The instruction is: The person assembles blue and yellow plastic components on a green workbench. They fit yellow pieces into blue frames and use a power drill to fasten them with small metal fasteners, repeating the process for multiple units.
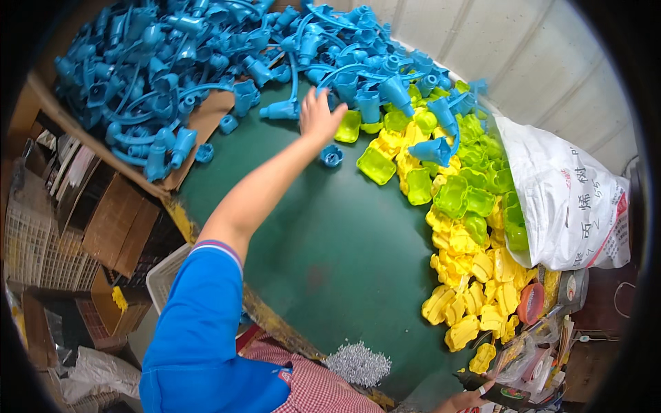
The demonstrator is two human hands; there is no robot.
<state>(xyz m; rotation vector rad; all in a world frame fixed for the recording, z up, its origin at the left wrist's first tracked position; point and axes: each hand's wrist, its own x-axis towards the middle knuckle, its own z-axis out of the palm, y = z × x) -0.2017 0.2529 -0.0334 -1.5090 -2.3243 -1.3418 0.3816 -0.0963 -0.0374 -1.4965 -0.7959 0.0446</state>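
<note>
The person's left hand [318, 122] extends over the far part of the green counter [323, 261]. Its grip is wide: the thumb stands apart from the fingers. The nearest blue part [281, 110] lies immediately left of this hand, at the front of the pile of blue parts [172, 48]; contact between hand and part cannot be determined. A blue cup-shaped piece [331, 156] sits on the counter just below the left hand.

The right hand [465, 400] is partly visible at the lower edge, near a dark flat item [508, 392] and clear plastic wrapping [515, 370]. The state of its grip cannot be determined.

Lime-green trays [376, 166] and yellow moulded pieces [451, 248] line the right side of the counter. Blue parts overlap their far end. A white sack [561, 199] lies beside them, its mouth toward the lime-green trays. Silvery granules [358, 363] form a heap at the near edge.
</note>
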